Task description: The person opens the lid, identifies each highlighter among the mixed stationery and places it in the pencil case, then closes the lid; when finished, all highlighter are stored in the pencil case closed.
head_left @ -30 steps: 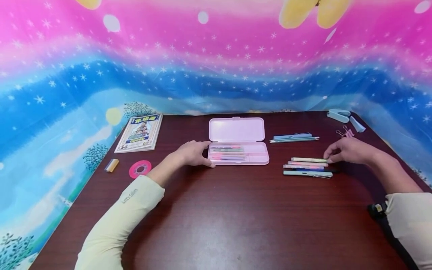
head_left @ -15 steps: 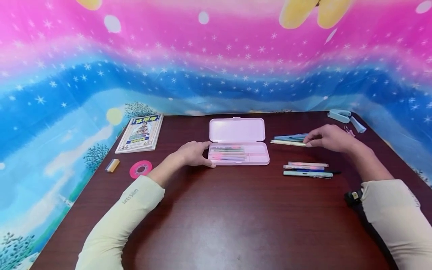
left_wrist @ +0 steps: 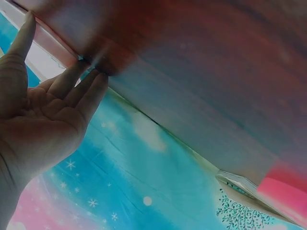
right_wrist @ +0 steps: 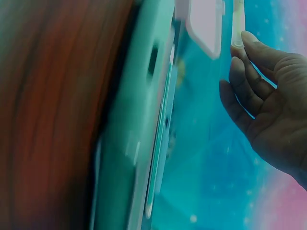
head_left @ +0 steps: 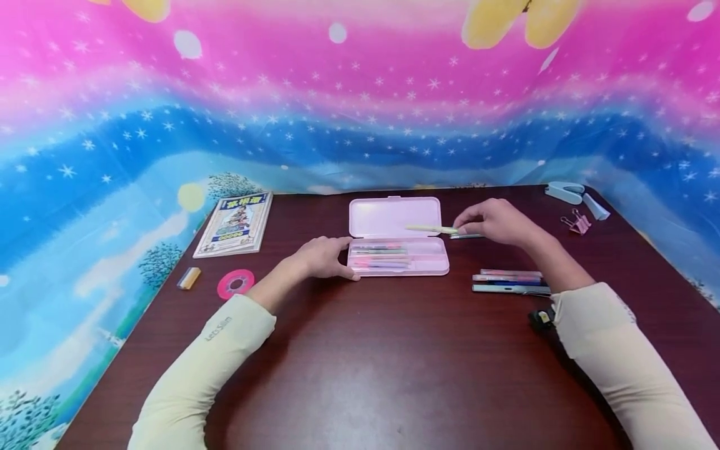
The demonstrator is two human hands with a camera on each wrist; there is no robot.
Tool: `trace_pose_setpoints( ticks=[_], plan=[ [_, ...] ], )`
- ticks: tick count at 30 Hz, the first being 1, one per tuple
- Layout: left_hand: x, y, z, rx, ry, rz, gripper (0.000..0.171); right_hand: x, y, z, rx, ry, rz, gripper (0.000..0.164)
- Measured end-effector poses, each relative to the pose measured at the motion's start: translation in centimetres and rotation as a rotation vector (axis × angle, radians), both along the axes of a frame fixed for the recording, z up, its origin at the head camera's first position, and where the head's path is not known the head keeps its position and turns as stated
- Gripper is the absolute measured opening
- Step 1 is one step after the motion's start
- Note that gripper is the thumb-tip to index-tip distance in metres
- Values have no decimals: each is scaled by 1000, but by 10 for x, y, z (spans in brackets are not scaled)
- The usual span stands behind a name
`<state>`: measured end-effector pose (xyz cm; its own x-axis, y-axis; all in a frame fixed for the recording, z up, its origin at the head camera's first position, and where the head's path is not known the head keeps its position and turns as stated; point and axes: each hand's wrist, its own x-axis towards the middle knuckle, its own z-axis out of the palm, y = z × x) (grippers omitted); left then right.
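Observation:
In the head view a pink pencil case [head_left: 432, 265] lies with its lid [head_left: 394, 215] raised and several pens [head_left: 379, 256] in its left part. My left hand [head_left: 323, 256] holds the case's left end, thumb at the front corner and fingers toward the back. Between thumb and fingertips my right hand [head_left: 497, 222] pinches a pale yellow-green pen [head_left: 430, 229], held in the air in front of the lid's right side. The right wrist view shows that pen [right_wrist: 238, 24] by its near end, the other fingers loosely bent. My right hand partly hides the pens behind it.
More pens [head_left: 509, 281] lie right of the case. Farther right are a pink binder clip [head_left: 578, 222], a light-blue stapler [head_left: 564, 192] and a pale tube-like item [head_left: 596, 207]. On the left are a book [head_left: 236, 225], an eraser [head_left: 189, 278] and a pink tape roll [head_left: 236, 284].
My right hand has picked the yellow-green pen from the right-hand group and carried it left, past the blue pens to the open lid. My left hand has stayed on the case.

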<state>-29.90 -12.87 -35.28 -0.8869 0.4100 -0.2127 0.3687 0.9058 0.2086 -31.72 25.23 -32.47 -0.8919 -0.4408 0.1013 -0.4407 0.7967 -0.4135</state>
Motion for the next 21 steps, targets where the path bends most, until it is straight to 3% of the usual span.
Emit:
trace_pose_setpoints(
  ticks=[10, 21],
  plan=[
    [0, 0, 1, 7, 5, 11, 93, -12, -57, -2, -13, -14, 69, 11],
    [-1, 0, -1, 0, 3, 0, 96, -14, -89, -15, 61, -24, 153, 11]
  ],
)
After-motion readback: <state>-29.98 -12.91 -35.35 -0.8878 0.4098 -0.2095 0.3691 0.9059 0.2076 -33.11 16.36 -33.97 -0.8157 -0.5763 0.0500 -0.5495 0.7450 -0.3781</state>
